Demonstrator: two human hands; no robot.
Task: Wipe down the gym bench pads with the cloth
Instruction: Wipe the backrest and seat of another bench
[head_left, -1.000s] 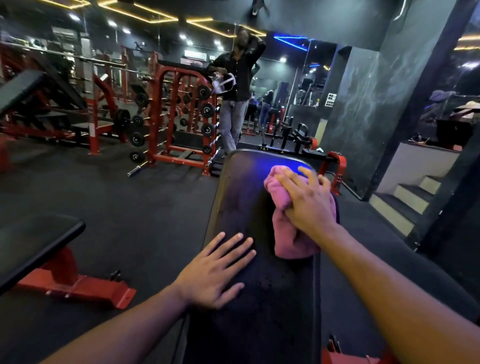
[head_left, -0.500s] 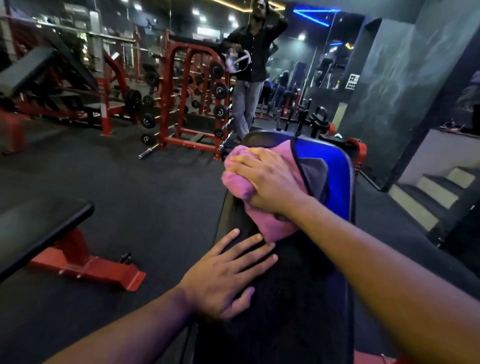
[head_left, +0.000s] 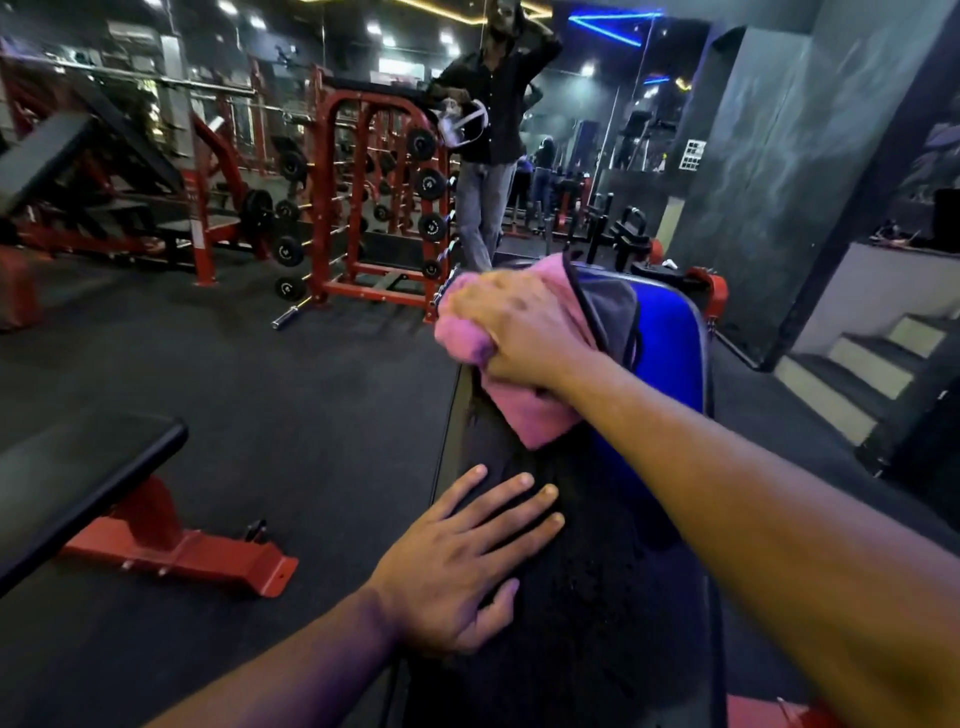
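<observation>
A long black bench pad (head_left: 597, 597) runs away from me, its far end lit blue. My right hand (head_left: 519, 327) grips a bunched pink cloth (head_left: 530, 410) and presses it on the pad's far left edge, fingers curled over the cloth at the side. My left hand (head_left: 467, 561) lies flat on the near left part of the pad, fingers spread and straight. The pad surface looks speckled with droplets near my left hand.
A second black bench with a red base (head_left: 176, 551) stands at the left. A red weight rack with plates (head_left: 379, 208) is behind, and a person (head_left: 488, 156) stands beyond the bench's far end. Steps (head_left: 857, 364) rise at the right.
My right hand has slid the pink cloth leftward across the far end of the pad to its left edge. My left hand has stayed flat on the pad.
</observation>
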